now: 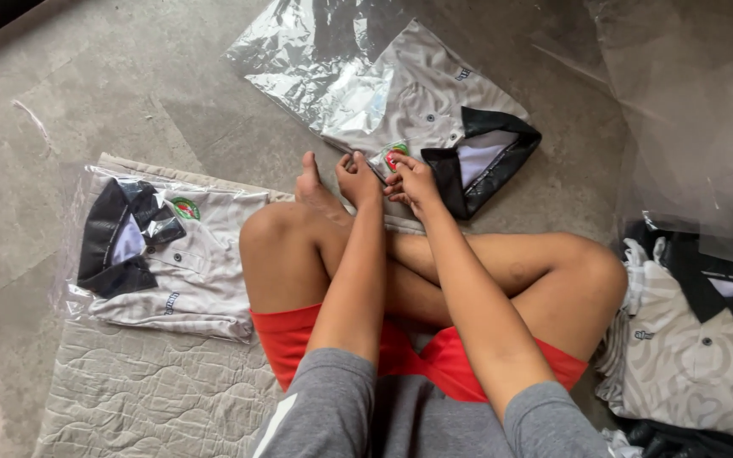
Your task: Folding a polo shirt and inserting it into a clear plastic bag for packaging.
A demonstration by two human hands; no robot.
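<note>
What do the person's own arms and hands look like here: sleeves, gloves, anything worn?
Both arms are bare from short grey sleeves down. The left sleeve carries a white diagonal stripe; the right sleeve is plain grey. The left hand and right hand wear no gloves. No watch, ring or bracelet shows on either.

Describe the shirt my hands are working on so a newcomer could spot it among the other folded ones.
On the grey stone floor, beyond the crossed legs, lies a folded grey polo shirt half inside a clear plastic bag. Both hands, left hand and right hand, touch its near edge. Unlike the bagged shirt on the quilted mat, its black collar pokes out of the bag.
</note>
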